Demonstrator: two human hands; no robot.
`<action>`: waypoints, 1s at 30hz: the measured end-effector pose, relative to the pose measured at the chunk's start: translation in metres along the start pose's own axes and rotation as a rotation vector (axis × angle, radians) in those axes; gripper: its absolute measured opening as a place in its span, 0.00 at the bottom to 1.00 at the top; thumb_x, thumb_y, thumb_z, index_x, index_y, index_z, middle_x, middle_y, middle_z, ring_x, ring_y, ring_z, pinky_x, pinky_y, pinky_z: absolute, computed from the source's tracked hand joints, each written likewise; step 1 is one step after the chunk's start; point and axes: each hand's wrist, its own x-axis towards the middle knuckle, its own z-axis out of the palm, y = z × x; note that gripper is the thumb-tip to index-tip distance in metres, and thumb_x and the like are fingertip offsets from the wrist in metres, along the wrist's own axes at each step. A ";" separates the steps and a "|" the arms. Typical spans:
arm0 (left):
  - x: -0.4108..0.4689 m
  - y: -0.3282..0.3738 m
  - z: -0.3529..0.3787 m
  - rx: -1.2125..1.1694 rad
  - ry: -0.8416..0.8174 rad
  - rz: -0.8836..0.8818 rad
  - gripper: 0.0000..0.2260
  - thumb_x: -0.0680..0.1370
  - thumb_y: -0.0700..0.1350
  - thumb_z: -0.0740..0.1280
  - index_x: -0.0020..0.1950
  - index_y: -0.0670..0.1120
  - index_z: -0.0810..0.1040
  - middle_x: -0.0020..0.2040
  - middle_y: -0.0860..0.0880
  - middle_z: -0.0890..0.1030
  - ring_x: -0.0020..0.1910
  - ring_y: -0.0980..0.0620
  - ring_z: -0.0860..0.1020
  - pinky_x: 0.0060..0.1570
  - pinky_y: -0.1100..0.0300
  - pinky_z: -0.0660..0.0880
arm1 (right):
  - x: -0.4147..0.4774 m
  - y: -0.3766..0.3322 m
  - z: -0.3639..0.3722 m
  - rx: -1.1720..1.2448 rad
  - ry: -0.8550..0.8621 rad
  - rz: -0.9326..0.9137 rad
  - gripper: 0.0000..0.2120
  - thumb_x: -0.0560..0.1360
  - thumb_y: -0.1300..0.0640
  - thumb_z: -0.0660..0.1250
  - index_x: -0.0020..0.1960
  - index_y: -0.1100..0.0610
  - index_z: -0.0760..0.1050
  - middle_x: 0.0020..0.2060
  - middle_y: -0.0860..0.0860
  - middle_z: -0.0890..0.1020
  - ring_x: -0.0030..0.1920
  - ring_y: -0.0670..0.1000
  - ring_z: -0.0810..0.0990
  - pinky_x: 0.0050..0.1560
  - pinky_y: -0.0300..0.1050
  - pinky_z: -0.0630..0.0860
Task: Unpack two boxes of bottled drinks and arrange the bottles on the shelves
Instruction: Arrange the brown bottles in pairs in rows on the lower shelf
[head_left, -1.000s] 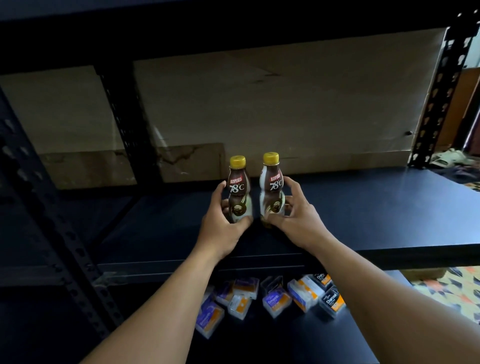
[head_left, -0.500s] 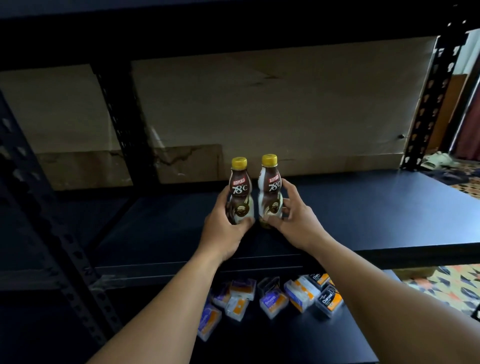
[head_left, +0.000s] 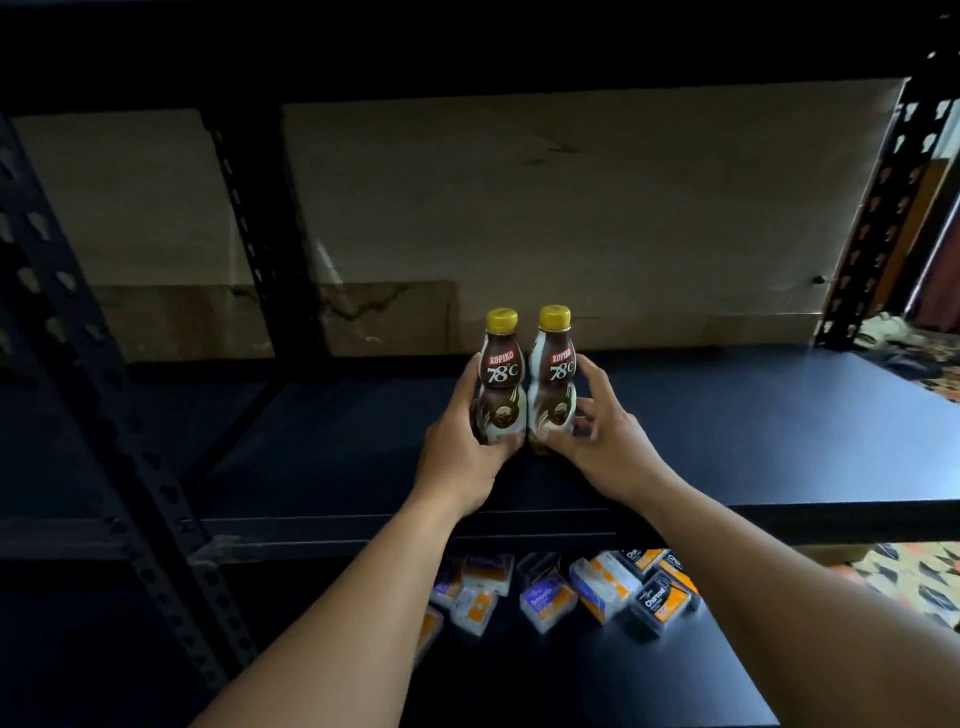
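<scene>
Two bottles, and that's the whole count of drinks on show! The left hand (head_left: 460, 452) is wrapped round the lower body of the left bottle (head_left: 501, 384), thumb in front and fingers behind. The right hand (head_left: 605, 441) is curled round the belly of the right bottle (head_left: 553, 384) in the same way.

Between the two grips the pair stands upright, side by side with bodies touching, yellow caps up and labels facing out. The bases are hidden behind the hands, so I can't tell whether they're planted on the dark shelf (head_left: 727, 431) or a touch above it.

Below the wrists, on the lower shelf (head_left: 675, 675), lies a scatter of small packs (head_left: 597, 592), and those aren't drinks. No boxes are anywhere in view.

My read is that this is early going. The first pair is being set in place at the front of the shelf and neither hand has let go yet. Most of two boxes' worth of bottles is left to fetch and line up beside these.
</scene>
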 end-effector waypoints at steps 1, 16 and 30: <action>0.000 0.001 0.000 0.001 -0.002 -0.003 0.41 0.73 0.46 0.78 0.76 0.72 0.59 0.58 0.66 0.79 0.57 0.69 0.76 0.55 0.70 0.72 | 0.000 0.000 0.000 -0.002 0.001 -0.003 0.43 0.75 0.52 0.76 0.78 0.32 0.52 0.51 0.34 0.85 0.51 0.37 0.83 0.52 0.35 0.75; 0.017 -0.010 -0.039 0.154 -0.030 -0.009 0.38 0.74 0.50 0.77 0.74 0.71 0.59 0.55 0.66 0.80 0.57 0.62 0.78 0.53 0.66 0.74 | 0.031 -0.008 0.028 -0.078 -0.074 0.002 0.43 0.77 0.51 0.74 0.77 0.31 0.48 0.48 0.40 0.86 0.48 0.41 0.84 0.50 0.40 0.78; 0.118 -0.104 -0.135 0.256 0.159 -0.111 0.26 0.76 0.48 0.75 0.71 0.56 0.70 0.55 0.60 0.79 0.61 0.55 0.78 0.52 0.68 0.69 | 0.170 -0.017 0.166 -0.067 -0.119 -0.043 0.42 0.78 0.50 0.72 0.79 0.37 0.47 0.57 0.48 0.82 0.55 0.51 0.81 0.54 0.46 0.77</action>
